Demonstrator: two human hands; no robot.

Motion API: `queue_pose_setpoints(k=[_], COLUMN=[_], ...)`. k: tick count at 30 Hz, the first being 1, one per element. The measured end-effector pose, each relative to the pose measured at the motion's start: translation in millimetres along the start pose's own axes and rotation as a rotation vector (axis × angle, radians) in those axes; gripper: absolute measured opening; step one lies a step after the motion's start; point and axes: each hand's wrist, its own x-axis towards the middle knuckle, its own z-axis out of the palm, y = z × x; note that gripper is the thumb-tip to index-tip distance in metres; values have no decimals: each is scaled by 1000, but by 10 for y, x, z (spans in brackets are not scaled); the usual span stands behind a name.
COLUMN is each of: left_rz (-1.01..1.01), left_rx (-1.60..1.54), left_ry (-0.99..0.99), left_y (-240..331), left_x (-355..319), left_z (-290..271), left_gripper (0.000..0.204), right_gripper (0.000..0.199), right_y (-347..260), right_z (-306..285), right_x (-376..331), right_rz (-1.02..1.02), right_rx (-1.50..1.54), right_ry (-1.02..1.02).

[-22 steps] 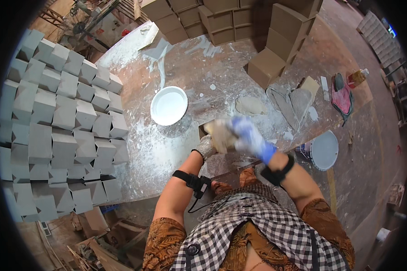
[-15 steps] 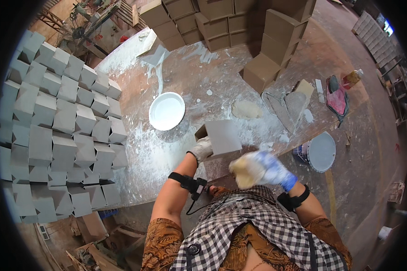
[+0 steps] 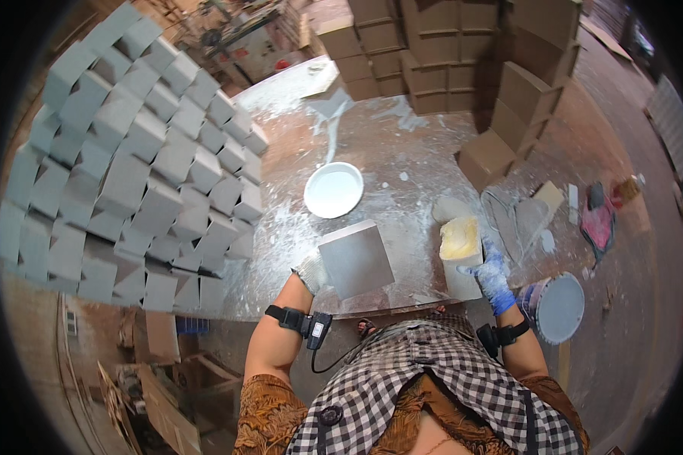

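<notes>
My left hand [image 3: 311, 273], in a white knitted glove, holds a grey box [image 3: 357, 259] by its left side above the near edge of the table; the box hides some of the fingers. To its right, my right hand [image 3: 495, 279], in a blue-and-white glove, grips the right side of a sponge-like block [image 3: 461, 241], yellow above and whitish below. The thumb lies across the block's face. Whether the block rests on the table cannot be made out. A round white dish [image 3: 333, 191] with white contents stands beyond the grey box.
Grey boxes [image 3: 159, 197] are stacked high at the left. Brown boxes [image 3: 440, 57] stand in rows at the back. A grey cloth [image 3: 508, 224], a pink-and-black cloth [image 3: 598, 221] and a pale lump [image 3: 452, 208] lie at the right. A lidded bucket [image 3: 560, 305] stands beyond the right edge.
The view has shifted, so the table appears farther right. The grey box has turned to show a broad face. My right hand has moved away from the box to the right with the sponge-like block.
</notes>
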Motion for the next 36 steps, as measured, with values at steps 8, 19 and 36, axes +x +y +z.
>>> queue_pose_setpoints(k=[8, 19, 36], left_rz=[89, -18, 302], left_rx=[-105, -190, 827], left_ry=[121, 252, 371], left_y=[-99, -180, -296], left_x=[-272, 272, -428], left_z=[-51, -53, 459], left_gripper=[28, 30, 47], right_gripper=[40, 54, 65], right_y=[-1127, -750, 171], right_z=[1000, 1451, 234], right_x=[661, 418, 453], right_rz=[-202, -1002, -24], right_rx=[349, -592, -136], right_ry=[-596, -849, -338])
